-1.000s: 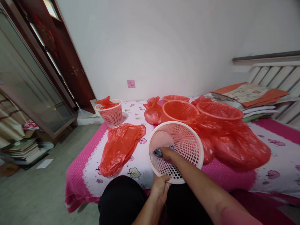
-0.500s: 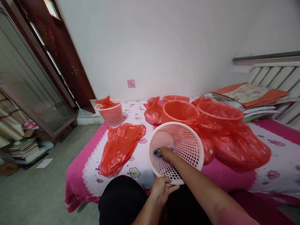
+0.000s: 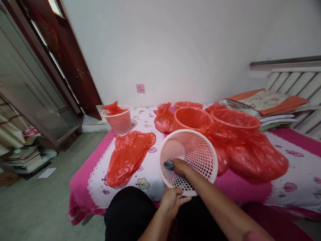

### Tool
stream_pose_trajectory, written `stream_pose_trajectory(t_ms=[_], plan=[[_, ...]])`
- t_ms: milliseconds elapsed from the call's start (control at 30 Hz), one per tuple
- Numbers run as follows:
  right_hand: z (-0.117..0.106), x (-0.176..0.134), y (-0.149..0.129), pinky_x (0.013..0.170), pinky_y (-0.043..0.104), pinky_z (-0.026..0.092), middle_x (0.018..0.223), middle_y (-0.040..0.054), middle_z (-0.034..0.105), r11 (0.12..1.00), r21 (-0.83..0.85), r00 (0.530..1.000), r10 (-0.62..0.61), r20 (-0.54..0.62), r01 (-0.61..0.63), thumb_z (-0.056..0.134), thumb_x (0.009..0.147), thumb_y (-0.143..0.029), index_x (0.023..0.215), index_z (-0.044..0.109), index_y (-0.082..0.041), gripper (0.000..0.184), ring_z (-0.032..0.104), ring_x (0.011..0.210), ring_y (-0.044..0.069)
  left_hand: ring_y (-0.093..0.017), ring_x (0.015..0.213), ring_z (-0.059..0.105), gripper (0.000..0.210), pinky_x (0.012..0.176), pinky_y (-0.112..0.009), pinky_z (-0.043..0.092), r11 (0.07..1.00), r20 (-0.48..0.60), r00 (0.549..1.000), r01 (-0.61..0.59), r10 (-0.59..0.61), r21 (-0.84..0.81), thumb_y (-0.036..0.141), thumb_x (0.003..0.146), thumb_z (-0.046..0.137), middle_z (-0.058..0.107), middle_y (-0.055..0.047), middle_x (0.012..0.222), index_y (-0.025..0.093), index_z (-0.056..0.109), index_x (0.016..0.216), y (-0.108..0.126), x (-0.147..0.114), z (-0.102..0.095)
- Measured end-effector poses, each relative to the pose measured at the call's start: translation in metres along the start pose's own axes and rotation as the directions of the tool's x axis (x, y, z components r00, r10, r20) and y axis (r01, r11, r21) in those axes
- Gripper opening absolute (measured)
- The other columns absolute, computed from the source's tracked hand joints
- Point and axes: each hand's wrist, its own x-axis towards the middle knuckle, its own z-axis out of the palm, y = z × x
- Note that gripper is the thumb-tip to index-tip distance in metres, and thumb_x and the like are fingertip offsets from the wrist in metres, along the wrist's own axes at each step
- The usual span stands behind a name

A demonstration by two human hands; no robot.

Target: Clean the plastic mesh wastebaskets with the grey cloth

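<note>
Plain black trousers (image 3: 129, 214) cover the legs — dark, matt, seemingly unpatterned. A pink sleeve (image 3: 257, 236) shows only its edge above the right forearm (image 3: 215, 197); the left hand (image 3: 172, 202) and right hand (image 3: 179, 166) are bare — ungloved.

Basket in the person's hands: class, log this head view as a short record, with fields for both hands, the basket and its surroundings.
Left hand: gripping the lower rim of the tilted basket
Right hand: inside it, on bunched dark cloth
Basket build: pale pink, perforated sides, mouth toward the wearer
Left on bed: loose red bag; behind it, an upright basket holding red plastic
Right: three reddish baskets among red plastic bags
Wall: pink note
</note>
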Motion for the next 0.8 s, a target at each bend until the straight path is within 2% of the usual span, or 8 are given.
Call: stream_pose_trajectory(t_ms=[133, 300, 400, 500, 667, 800], plan=[[-0.004, -0.014, 0.0, 0.074, 0.029, 0.044, 0.105, 0.0161, 0.078, 0.999, 0.003, 0.999, -0.044, -0.005, 0.044, 0.069, 0.074, -0.011, 0.102, 0.079, -0.014, 0.03, 0.07, 0.092, 0.027, -0.026, 0.079, 0.075, 0.062, 0.076, -0.041, 0.061, 1.0, -0.011, 1.0, -0.004, 0.004, 0.007, -0.004, 0.062, 0.054, 0.075, -0.011, 0.091, 0.011, 0.053, 0.122, 0.0, 0.0, 0.0], [-0.008, -0.038, -0.003, 0.075, 0.029, 0.043, 0.109, 0.015, 0.077, 0.996, 0.029, 0.996, -0.08, -0.047, 0.081, 0.059, 0.08, -0.012, 0.106, 0.077, -0.016, 0.032, 0.07, 0.096, 0.028, -0.028, 0.082, 0.074, 0.056, 0.077, -0.043, 0.061, 1.0, 0.009, 1.0, -0.001, 0.001, 0.027, -0.004, 0.062, 0.053, 0.074, -0.013, 0.093, 0.009, 0.056, 0.116, 0.001, -0.001, 0.0], [-0.011, -0.056, -0.005, 0.078, 0.029, 0.042, 0.114, 0.0138, 0.076, 0.994, 0.048, 0.992, -0.098, -0.078, 0.102, 0.052, 0.083, -0.011, 0.107, 0.075, -0.017, 0.035, 0.069, 0.101, 0.027, -0.028, 0.083, 0.074, 0.057, 0.08, -0.044, 0.06, 0.999, 0.006, 1.0, 0.005, -0.005, 0.038, -0.004, 0.062, 0.052, 0.074, -0.012, 0.093, 0.01, 0.055, 0.117, 0.001, 0.0, -0.001], [-0.015, -0.072, -0.008, 0.075, 0.028, 0.041, 0.109, 0.0125, 0.076, 0.991, 0.066, 0.99, -0.111, -0.09, 0.117, 0.048, 0.085, -0.014, 0.102, 0.075, -0.016, 0.032, 0.068, 0.097, 0.026, -0.027, 0.083, 0.074, 0.06, 0.08, -0.044, 0.06, 0.999, 0.002, 1.0, 0.002, -0.002, 0.039, -0.005, 0.062, 0.052, 0.074, -0.01, 0.09, 0.011, 0.053, 0.12, 0.0, 0.001, -0.002], [-0.024, -0.092, -0.017, 0.068, 0.026, 0.037, 0.096, 0.0109, 0.077, 0.989, 0.091, 0.991, -0.115, -0.066, 0.12, 0.051, 0.076, -0.007, 0.092, 0.073, -0.016, 0.029, 0.068, 0.087, 0.024, -0.025, 0.079, 0.074, 0.057, 0.076, -0.041, 0.061, 0.999, -0.001, 1.0, 0.0, 0.0, 0.047, -0.006, 0.064, 0.052, 0.073, -0.008, 0.086, 0.012, 0.052, 0.118, -0.001, 0.001, -0.002], [-0.028, -0.1, -0.02, 0.069, 0.026, 0.036, 0.095, 0.0113, 0.077, 0.986, 0.074, 0.987, -0.142, -0.069, 0.147, 0.055, 0.07, -0.004, 0.093, 0.072, -0.015, 0.032, 0.068, 0.087, 0.024, -0.025, 0.078, 0.074, 0.056, 0.074, -0.04, 0.061, 0.998, -0.008, 1.0, 0.0, 0.0, 0.057, -0.006, 0.063, 0.052, 0.074, -0.009, 0.085, 0.012, 0.053, 0.116, 0.0, 0.001, -0.001]])
